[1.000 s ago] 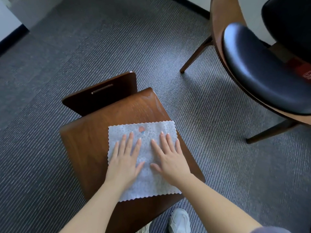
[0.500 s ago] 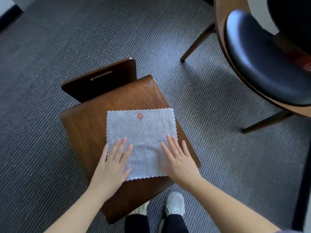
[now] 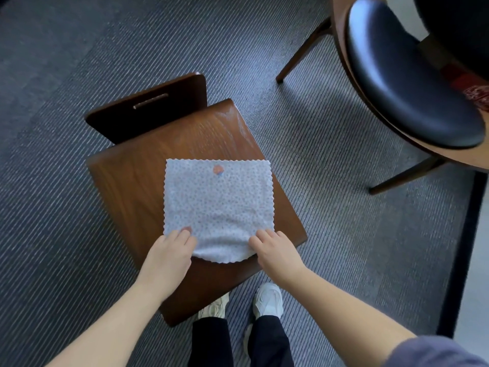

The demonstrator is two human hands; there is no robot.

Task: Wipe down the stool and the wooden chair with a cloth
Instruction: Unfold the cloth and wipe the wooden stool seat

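Pale fabric bunches between our two hands: the left hand (image 3: 169, 254) pinches the near-left corner of the cloth (image 3: 218, 205) with its fingers curled onto the top, and the right hand (image 3: 277, 251) grips the near-right corner the same way. Between the hands, the cloth's near edge sags in a soft curve and lifts a little off the wood.

Beyond our knuckles the cloth lies flat and roughly square. It is light grey-white, speckled all over with tiny dots, and its border is cut in small scallops. A small orange and blue mark sits near its far edge, and a similar reddish mark shows just past the left fingertips.

Under the hands and the cloth is the stool (image 3: 132, 181), a dark brown bent-wood seat with visible grain, a pale sheen on its far right part and rounded corners. A panel with a slot handle stands at its far side.

Far off to the right of our right hand, well apart from the stool, stands the wooden chair (image 3: 341, 43), with a curved wood shell, slanted legs and a black cushion (image 3: 407, 80).

Below our wrists we see white shoes (image 3: 267, 300) and dark trousers on the ribbed grey carpet (image 3: 53, 234).
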